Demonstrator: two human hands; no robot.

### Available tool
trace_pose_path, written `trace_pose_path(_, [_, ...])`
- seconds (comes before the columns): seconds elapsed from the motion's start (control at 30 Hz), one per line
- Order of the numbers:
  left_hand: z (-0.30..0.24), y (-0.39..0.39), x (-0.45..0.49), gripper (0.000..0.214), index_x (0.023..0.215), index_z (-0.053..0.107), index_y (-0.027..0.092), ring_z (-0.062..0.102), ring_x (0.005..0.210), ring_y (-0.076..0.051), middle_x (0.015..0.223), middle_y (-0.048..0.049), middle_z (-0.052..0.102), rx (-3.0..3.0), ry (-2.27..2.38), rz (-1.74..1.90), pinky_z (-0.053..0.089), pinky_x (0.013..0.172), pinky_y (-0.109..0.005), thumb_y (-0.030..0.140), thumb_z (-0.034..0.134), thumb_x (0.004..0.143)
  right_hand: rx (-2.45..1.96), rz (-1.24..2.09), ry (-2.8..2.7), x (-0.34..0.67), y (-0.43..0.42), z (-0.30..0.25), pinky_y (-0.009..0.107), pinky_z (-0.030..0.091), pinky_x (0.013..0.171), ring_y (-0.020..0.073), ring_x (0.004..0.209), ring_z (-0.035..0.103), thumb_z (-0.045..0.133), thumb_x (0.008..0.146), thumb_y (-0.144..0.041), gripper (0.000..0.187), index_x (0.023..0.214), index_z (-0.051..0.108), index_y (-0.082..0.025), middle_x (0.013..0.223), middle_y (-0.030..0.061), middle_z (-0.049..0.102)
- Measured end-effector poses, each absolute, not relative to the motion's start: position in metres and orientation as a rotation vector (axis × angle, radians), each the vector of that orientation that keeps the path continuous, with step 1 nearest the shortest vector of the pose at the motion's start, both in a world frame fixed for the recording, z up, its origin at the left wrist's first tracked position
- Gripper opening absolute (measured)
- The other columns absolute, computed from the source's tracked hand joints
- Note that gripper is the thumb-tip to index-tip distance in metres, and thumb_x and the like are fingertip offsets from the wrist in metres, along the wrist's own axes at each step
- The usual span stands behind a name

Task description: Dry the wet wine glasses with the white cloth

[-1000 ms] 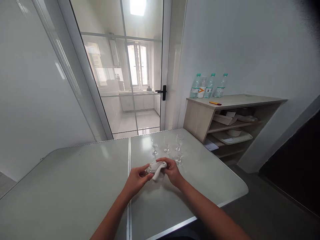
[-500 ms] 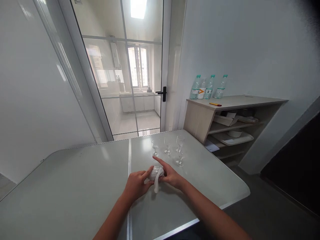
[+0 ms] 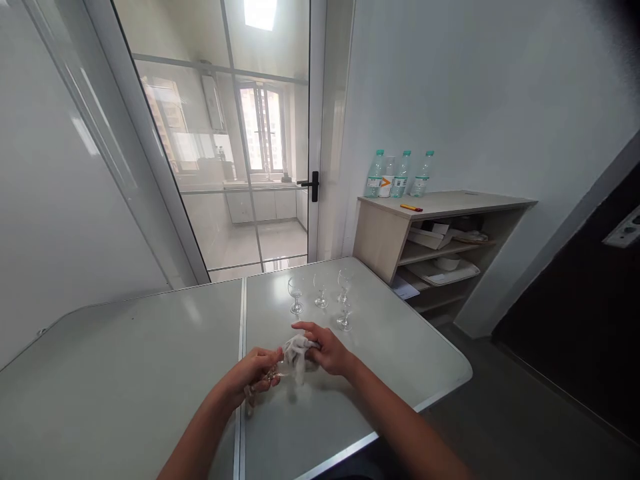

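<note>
My left hand (image 3: 256, 375) is closed on a small clear stemmed glass (image 3: 278, 369), held on its side above the grey table (image 3: 150, 373). My right hand (image 3: 325, 349) pinches a white cloth (image 3: 296, 349) against the glass's open end. Much of the glass is hidden by the cloth and my fingers. Several other small stemmed glasses (image 3: 320, 293) stand upright on the table just beyond my hands.
A glass door (image 3: 235, 147) with a black handle stands behind the table. To the right is a wooden shelf unit (image 3: 440, 227) with several water bottles (image 3: 395, 175) on top and trays inside. The table's rounded right corner (image 3: 463, 373) is near.
The view has swung a little to the right. My left hand has slid back along the glass toward its stem, and the cloth has loosened from a tight wrap into a looser bunch.
</note>
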State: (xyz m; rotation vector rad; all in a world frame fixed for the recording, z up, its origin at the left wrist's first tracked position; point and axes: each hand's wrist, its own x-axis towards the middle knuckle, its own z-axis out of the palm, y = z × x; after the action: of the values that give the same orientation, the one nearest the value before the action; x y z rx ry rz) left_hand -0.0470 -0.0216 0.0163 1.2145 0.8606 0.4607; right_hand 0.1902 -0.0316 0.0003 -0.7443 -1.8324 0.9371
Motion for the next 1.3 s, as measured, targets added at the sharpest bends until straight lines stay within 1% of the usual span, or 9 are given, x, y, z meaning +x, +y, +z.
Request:
trace_pose_path(0.1, [0.018, -0.022, -0.045, 0.057, 0.081, 0.07, 0.01, 0.03, 0.047, -0.005, 0.06, 0.0005, 0.054, 1.356, 0.851, 0.543, 0.022, 0.046, -0.021, 0.067, 0.063, 0.086, -0.797, 0.962, -1.568, 0.194, -0.026, 0.002, 0.024, 0.039, 0.061, 0.0121, 0.062, 0.049, 0.063, 0.092, -0.037, 0.04, 0.129, 0.057, -0.021, 0.074, -0.0032, 0.058])
trace_pose_path(0.27, [0.023, -0.021, -0.047, 0.059, 0.118, 0.066, 0.009, 0.038, 0.05, -0.008, 0.063, -0.0001, 0.063, 1.679, 0.965, 0.621, 0.029, 0.048, -0.021, 0.058, 0.069, 0.084, -0.82, 1.033, -1.178, 0.195, -0.019, 0.001, 0.024, 0.041, 0.061, 0.0142, 0.065, 0.052, 0.073, 0.085, -0.053, 0.055, 0.122, 0.042, -0.028, 0.077, -0.0042, 0.06])
trace_pose_path(0.4, [0.022, -0.023, -0.053, 0.053, 0.116, 0.055, 0.015, 0.04, 0.049, -0.008, 0.067, 0.0002, 0.068, 1.697, 0.939, 0.592, 0.03, 0.048, -0.02, 0.052, 0.072, 0.082, -0.767, 1.338, -1.527, 0.194, -0.022, 0.003, 0.023, 0.038, 0.059, 0.0122, 0.064, 0.048, 0.08, 0.079, -0.049, 0.043, 0.098, 0.052, -0.023, 0.077, -0.0033, 0.055])
trace_pose_path(0.5, [0.022, -0.027, -0.053, 0.05, 0.113, 0.045, 0.02, 0.047, 0.053, -0.01, 0.065, 0.0037, 0.066, 1.715, 0.909, 0.54, 0.032, 0.051, -0.02, 0.042, 0.074, 0.08, -0.747, 1.366, -1.638, 0.193, -0.026, 0.005, 0.022, 0.037, 0.059, 0.0113, 0.065, 0.046, 0.084, 0.074, -0.041, 0.039, 0.084, 0.053, -0.02, 0.074, -0.004, 0.052])
trace_pose_path(0.67, [0.022, -0.034, -0.04, 0.049, 0.105, 0.042, 0.022, 0.055, 0.068, -0.013, 0.081, 0.0032, 0.062, 1.871, 0.956, 0.507, 0.039, 0.06, -0.022, 0.031, 0.078, 0.073, -0.759, 1.251, -1.786, 0.186, -0.031, 0.01, 0.025, 0.044, 0.069, 0.0151, 0.077, 0.056, 0.086, 0.069, -0.031, 0.043, 0.105, 0.064, -0.019, 0.088, -0.0012, 0.064])
trace_pose_path(0.87, [0.017, -0.038, -0.032, 0.048, 0.097, 0.033, 0.026, 0.058, 0.064, -0.016, 0.072, 0.0076, 0.059, 2.093, 1.157, 0.508, 0.034, 0.059, -0.024, 0.035, 0.075, 0.076, -0.859, 1.32, -1.677, 0.182, -0.029, 0.006, 0.025, 0.044, 0.067, 0.0148, 0.07, 0.056, 0.081, 0.073, -0.033, 0.026, 0.089, 0.074, -0.015, 0.077, -0.0007, 0.065])
trace_pose_path(1.03, [0.01, -0.038, -0.03, 0.045, 0.099, 0.03, 0.027, 0.07, 0.07, -0.024, 0.068, 0.0053, 0.067, 2.33, 1.225, 0.473, 0.031, 0.06, -0.027, 0.041, 0.071, 0.084, -1.134, 1.331, -1.617, 0.183, -0.022, -0.008, 0.022, 0.033, 0.052, 0.0099, 0.057, 0.042, 0.083, 0.066, -0.035, 0.03, 0.063, 0.062, -0.014, 0.059, -0.0047, 0.049])
trace_pose_path(1.2, [-0.001, -0.034, -0.032, 0.042, 0.099, 0.032, 0.027, 0.074, 0.075, -0.025, 0.077, 0.0027, 0.073, 2.454, 1.263, 0.522, 0.032, 0.059, -0.027, 0.041, 0.07, 0.086, -1.334, 1.273, -1.656, 0.184, -0.015, -0.014, 0.022, 0.029, 0.05, 0.0093, 0.055, 0.038, 0.083, 0.067, -0.042, 0.038, 0.058, 0.058, -0.015, 0.054, -0.0052, 0.044])
trace_pose_path(1.3, [-0.005, -0.03, -0.035, 0.046, 0.099, 0.035, 0.027, 0.075, 0.078, -0.026, 0.083, 0.0014, 0.075, 2.475, 1.339, 0.572, 0.034, 0.061, -0.027, 0.048, 0.073, 0.084, -1.305, 1.175, -1.625, 0.186, -0.011, -0.014, 0.023, 0.035, 0.055, 0.011, 0.059, 0.043, 0.08, 0.072, -0.045, 0.037, 0.063, 0.063, -0.014, 0.057, -0.0035, 0.049])
